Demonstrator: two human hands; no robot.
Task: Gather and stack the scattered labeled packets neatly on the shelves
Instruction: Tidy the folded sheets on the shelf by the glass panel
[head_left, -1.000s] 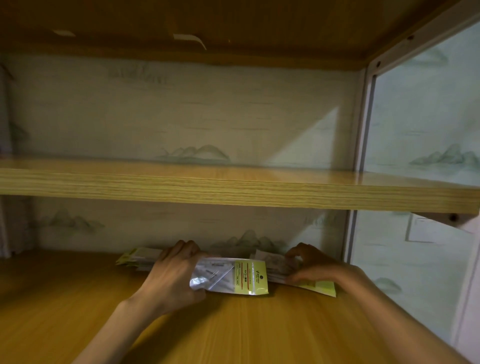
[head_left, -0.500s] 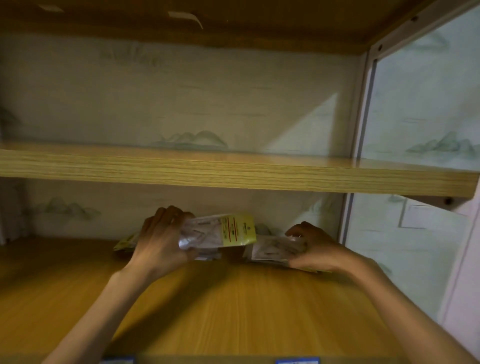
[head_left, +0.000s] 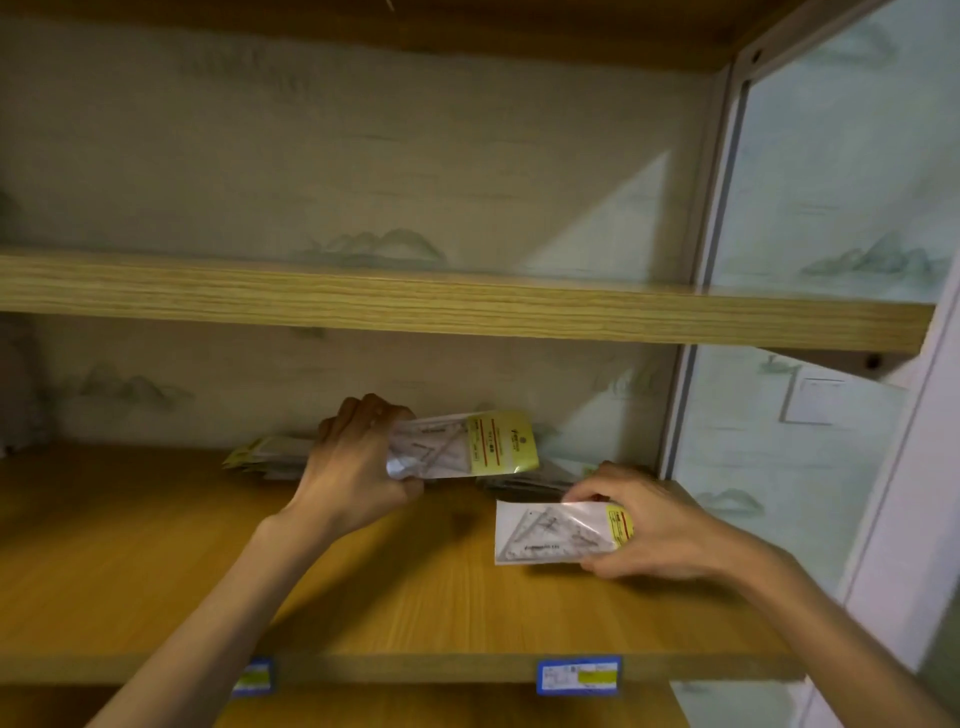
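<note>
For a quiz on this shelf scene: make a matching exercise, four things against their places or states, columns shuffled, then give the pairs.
Things:
1. left hand
2. right hand
3. price tag
4. loose packets

Places or states:
A. stuck on the shelf's front edge
B. lying at the back of the lower shelf
C. holds a packet lifted off the shelf
D. grips a packet low over the shelf, yellow end under the fingers

Pairs: 1-C, 2-D, 3-A, 4-B
</note>
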